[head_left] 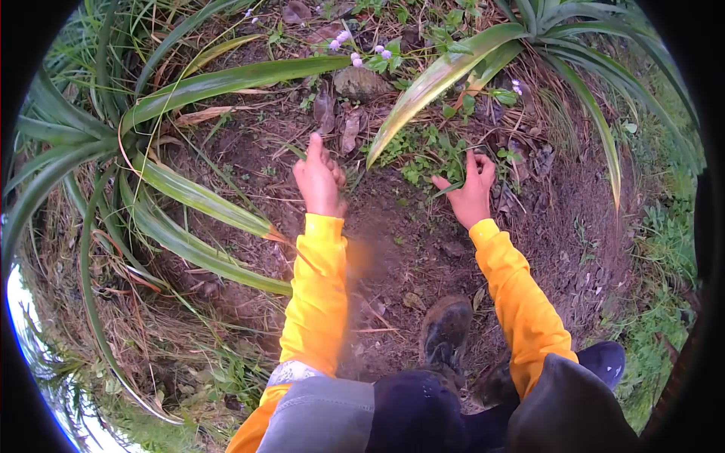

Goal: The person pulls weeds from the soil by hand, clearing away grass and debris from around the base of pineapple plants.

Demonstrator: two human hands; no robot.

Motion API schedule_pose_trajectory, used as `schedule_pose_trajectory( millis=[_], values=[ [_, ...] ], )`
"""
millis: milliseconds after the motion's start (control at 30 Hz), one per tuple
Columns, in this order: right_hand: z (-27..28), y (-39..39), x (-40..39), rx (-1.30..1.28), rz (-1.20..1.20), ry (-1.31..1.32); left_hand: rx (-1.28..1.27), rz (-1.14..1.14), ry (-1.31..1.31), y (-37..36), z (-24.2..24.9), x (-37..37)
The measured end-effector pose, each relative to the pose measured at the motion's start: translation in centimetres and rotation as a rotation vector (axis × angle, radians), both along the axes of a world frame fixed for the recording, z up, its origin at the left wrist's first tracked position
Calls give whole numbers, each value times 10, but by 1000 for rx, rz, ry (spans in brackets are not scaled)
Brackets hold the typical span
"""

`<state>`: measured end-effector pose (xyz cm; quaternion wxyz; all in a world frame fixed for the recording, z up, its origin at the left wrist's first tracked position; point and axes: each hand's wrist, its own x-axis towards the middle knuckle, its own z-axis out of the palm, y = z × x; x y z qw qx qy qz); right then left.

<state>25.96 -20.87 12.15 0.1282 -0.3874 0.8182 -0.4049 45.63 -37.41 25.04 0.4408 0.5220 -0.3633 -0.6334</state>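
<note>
My left hand (319,181) hovers over bare soil between two clumps of long, strap-like leaves. One digit points forward while the other fingers curl in; whatever they hold, if anything, is hidden. A thin green blade shows beside that hand. My right hand (472,187) is at the edge of a patch of small green weeds (430,155), thumb and fingers apart. A narrow grass blade (447,191) crosses near its thumb. A broad yellowing leaf (438,83) hangs down between and beyond the two hands.
A large spiky-leaved plant (113,143) spreads at the left, its leaves reaching towards my left sleeve. Another such plant (536,34) stands at the upper right. A stone (361,83) lies beyond the hands, near small pinkish flowers (343,36). My muddy boot (445,332) is below.
</note>
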Motion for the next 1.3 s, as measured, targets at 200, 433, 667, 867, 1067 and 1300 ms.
schedule_pose_trajectory(
  millis=[200, 433, 667, 867, 1067, 1300],
  values=[
    [-1, -28, 1, -334, 16, 41, -1015, -450, -1150, 64, -26, -32],
    [-6, -25, -7, -151, 150, 103, -1057, -771, -1587, 32, -50, -55],
    [7, 63, 11, -83, -132, -97, -1081, -951, -1509, -5, -67, -56],
    [-9, 136, -23, -342, -575, -544, -1003, -1079, -1209, 61, -33, -45],
    [15, 98, -79, 22, -156, -206, -934, -879, -1373, 57, -9, -38],
    [-9, 14, -91, -19, 13, 86, -1106, -893, -1321, 53, -61, -93]
  ],
)
